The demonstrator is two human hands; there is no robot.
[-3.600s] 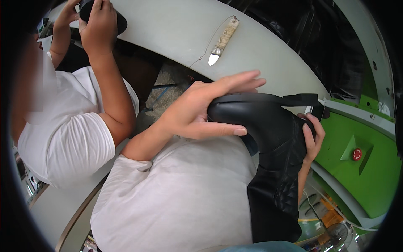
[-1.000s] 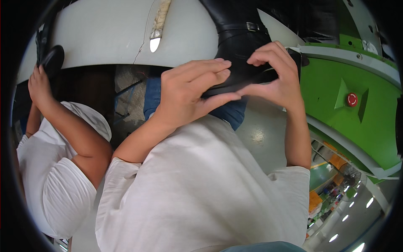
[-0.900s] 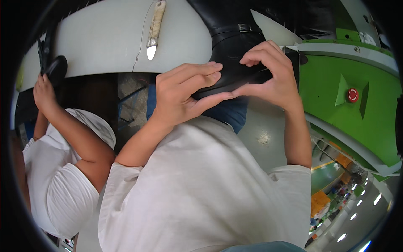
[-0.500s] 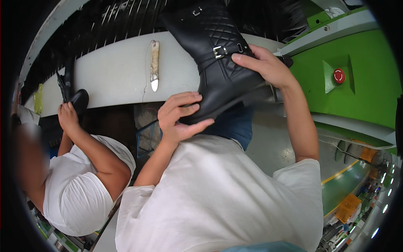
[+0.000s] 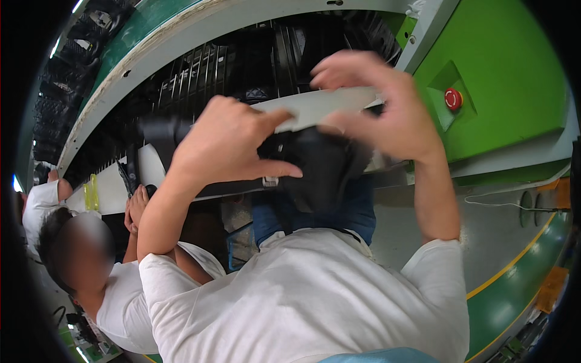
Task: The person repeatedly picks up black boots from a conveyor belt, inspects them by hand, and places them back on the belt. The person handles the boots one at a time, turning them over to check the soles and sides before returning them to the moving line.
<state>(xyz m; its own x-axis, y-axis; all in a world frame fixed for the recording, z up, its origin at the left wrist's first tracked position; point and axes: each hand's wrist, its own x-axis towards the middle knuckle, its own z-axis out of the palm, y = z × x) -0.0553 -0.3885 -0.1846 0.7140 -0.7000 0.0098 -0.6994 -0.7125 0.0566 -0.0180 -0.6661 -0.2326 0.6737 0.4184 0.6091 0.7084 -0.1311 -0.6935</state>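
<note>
A black boot [image 5: 318,172] rests at the near edge of the pale bench, partly over my lap, with a metal buckle [image 5: 270,181] showing beside my left thumb. My left hand [image 5: 224,142] is above the boot, thumb and forefinger spread, nothing visible between them. My right hand [image 5: 387,112], smeared by motion, hovers over the bench to the right of the boot, its thumb and fingers apart. Left of my left wrist, a black leather piece [image 5: 163,132] lies on the bench; whether it belongs to the same boot is hidden by my hand.
Behind the pale bench [image 5: 302,106] runs a rack of metal bars [image 5: 200,72] with dark items. A green machine housing [image 5: 502,78] with a red stop button [image 5: 453,99] stands at right. At left sits a co-worker [image 5: 121,302], hands near another dark boot [image 5: 156,172].
Both hands have let go of the boot, which has gone from upright between them down to the bench edge. My view has shifted, and the co-worker's hands have come together.
</note>
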